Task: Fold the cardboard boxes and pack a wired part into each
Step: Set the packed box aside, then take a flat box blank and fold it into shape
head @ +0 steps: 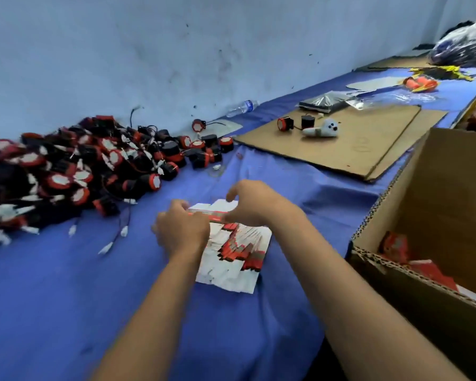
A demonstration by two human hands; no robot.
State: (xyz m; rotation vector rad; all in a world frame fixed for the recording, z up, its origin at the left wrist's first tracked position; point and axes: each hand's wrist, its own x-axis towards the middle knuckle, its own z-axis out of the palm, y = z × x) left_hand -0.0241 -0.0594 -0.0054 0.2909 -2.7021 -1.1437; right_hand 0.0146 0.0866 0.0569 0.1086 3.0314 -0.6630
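Note:
A fanned stack of flat red-and-white cardboard boxes [235, 255] lies on the blue cloth in front of me. Above its far end, both hands hold one flat box [214, 210]. My left hand [180, 229] grips its left edge with curled fingers. My right hand [254, 203] pinches its right side, fingers arched over the top. A big heap of black-and-red wired parts [74, 171] with white connectors sprawls at the left against the wall.
A large open corrugated carton [434, 237] holding red packed boxes stands at the right. Flat cardboard sheets [349, 144] lie beyond, bearing two wired parts [294, 123] and a small white toy [323, 129]. A water bottle [242, 107] lies by the wall.

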